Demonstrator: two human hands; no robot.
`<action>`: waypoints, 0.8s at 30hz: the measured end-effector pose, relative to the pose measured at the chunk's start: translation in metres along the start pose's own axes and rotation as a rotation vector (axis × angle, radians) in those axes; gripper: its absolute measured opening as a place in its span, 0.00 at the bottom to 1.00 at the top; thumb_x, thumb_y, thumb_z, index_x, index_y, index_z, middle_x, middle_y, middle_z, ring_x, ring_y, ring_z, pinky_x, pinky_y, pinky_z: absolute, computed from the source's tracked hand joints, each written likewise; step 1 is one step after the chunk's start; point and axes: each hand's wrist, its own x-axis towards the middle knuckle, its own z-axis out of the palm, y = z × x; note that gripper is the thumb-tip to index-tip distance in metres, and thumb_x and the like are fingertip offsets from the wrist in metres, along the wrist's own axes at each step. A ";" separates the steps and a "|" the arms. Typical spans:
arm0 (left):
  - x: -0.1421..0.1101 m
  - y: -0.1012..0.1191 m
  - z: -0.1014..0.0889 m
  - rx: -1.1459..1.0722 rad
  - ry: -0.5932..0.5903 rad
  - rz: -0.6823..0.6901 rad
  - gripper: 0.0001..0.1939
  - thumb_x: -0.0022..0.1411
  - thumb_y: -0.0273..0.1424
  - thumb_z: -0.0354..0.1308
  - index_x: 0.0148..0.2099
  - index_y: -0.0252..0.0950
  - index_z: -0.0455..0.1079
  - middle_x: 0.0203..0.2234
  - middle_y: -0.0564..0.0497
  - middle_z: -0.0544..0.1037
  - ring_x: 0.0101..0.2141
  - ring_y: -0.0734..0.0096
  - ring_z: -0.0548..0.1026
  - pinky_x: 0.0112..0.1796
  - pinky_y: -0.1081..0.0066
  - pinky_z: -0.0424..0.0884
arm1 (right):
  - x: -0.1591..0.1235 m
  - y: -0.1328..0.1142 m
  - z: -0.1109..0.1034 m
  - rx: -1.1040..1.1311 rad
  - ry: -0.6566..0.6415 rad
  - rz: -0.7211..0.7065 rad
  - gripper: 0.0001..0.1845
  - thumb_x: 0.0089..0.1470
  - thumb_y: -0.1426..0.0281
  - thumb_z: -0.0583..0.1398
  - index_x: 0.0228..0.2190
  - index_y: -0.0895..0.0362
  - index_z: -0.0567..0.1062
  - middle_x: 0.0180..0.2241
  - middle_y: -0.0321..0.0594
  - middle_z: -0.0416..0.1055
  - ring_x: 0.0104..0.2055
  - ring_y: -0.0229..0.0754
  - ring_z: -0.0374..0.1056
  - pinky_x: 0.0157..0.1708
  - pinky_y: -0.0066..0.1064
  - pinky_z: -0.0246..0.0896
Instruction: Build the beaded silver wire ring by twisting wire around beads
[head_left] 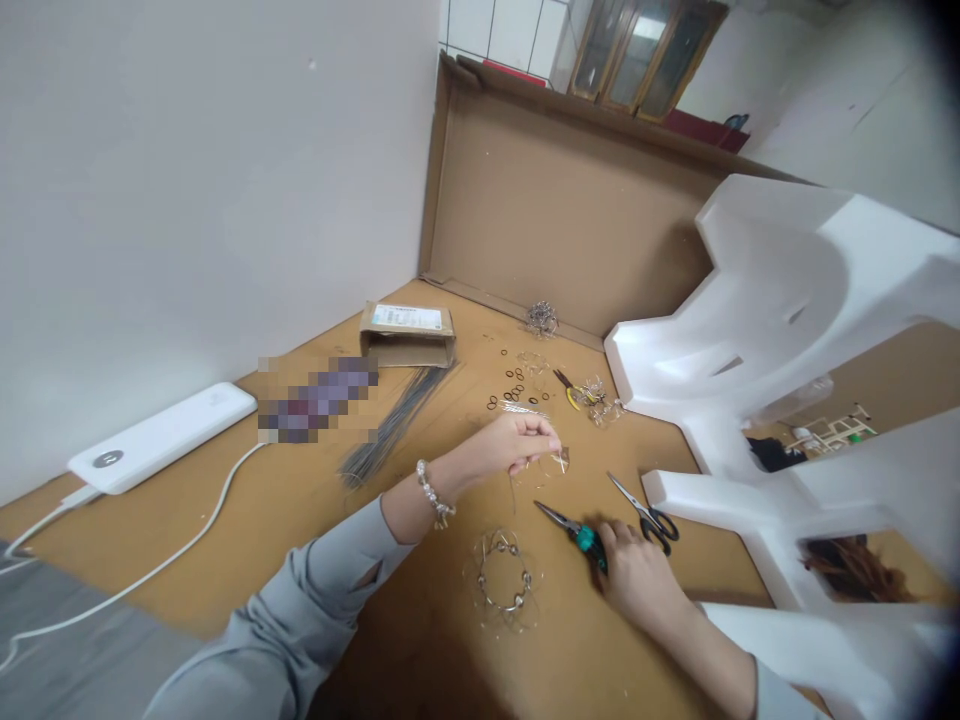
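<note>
The hands are apart: the left hand (517, 443) pinches a thin wire (559, 462) above the table (187, 545), and the right hand (637, 575) grips teal-handled pliers (586, 539). One assembled wire ring (501, 578) lies near them; a bundle of straight wires (394, 425) and small black rings (514, 385) appear unused.

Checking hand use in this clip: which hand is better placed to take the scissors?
Probably the right hand: it lies beside the scissors, though it holds the teal-handled pliers. The left hand is farther off, pinching thin wire.
</note>
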 end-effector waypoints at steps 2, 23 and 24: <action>-0.002 0.003 0.000 -0.025 -0.006 -0.009 0.11 0.52 0.37 0.59 0.29 0.33 0.66 0.16 0.60 0.61 0.14 0.87 0.53 0.16 0.81 0.51 | 0.003 0.010 -0.006 0.042 0.034 -0.003 0.19 0.47 0.73 0.55 0.43 0.61 0.71 0.41 0.53 0.71 0.41 0.52 0.70 0.40 0.40 0.65; -0.002 -0.003 0.000 -0.187 -0.180 -0.082 0.08 0.54 0.34 0.58 0.29 0.34 0.66 0.15 0.61 0.57 0.14 0.86 0.48 0.15 0.79 0.44 | 0.005 0.040 -0.112 -0.502 0.735 -0.331 0.16 0.54 0.66 0.60 0.45 0.55 0.72 0.37 0.49 0.71 0.34 0.47 0.61 0.33 0.38 0.49; -0.002 -0.003 0.000 -0.194 -0.185 -0.079 0.08 0.54 0.33 0.58 0.29 0.34 0.66 0.15 0.61 0.57 0.14 0.86 0.48 0.15 0.79 0.43 | 0.005 0.041 -0.112 -0.507 0.739 -0.332 0.16 0.54 0.67 0.60 0.46 0.55 0.72 0.37 0.48 0.71 0.34 0.47 0.61 0.33 0.37 0.49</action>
